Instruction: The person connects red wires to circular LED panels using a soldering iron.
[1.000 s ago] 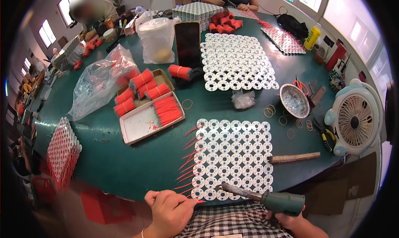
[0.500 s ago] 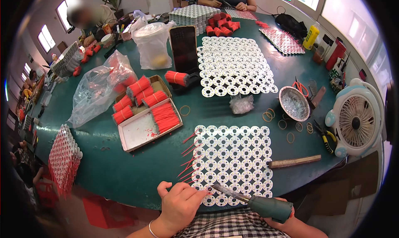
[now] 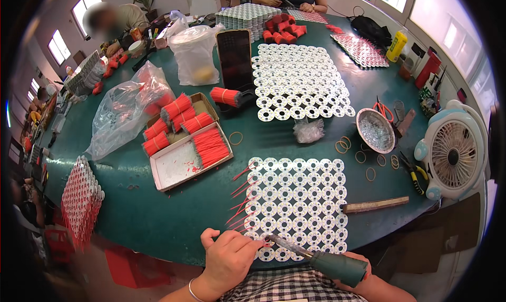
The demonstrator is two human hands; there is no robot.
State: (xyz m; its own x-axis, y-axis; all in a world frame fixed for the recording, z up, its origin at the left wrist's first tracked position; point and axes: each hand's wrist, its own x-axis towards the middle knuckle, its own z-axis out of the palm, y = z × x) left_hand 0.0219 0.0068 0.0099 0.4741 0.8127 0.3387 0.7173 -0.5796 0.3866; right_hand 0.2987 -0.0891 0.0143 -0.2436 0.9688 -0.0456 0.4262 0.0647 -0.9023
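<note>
A panel of round white circuit boards (image 3: 299,194) lies flat on the green table in front of me. Several thin red wires (image 3: 238,206) stick out from its left edge. My left hand (image 3: 229,255) is closed in a pinch at the panel's lower left corner, with a short red wire at its fingertips. In my right hand (image 3: 363,267) is a soldering iron (image 3: 337,267) with a green handle, mostly covering the fingers behind it. Its tip comes down on a board right beside my left fingertips; whether it touches cannot be made out.
Left of the panel sits a cardboard box (image 3: 163,170) with red wire bundles (image 3: 211,146). A metal bowl (image 3: 375,130), pliers (image 3: 414,174), a wooden stick (image 3: 375,204) and a fan (image 3: 453,151) stand right. Beyond are another panel (image 3: 300,83) and a phone (image 3: 234,59). People work across the table.
The soldering iron has shifted slightly left and down, its tip a little closer to my left fingertips. My left hand stays almost in place. The whole view has drifted slightly.
</note>
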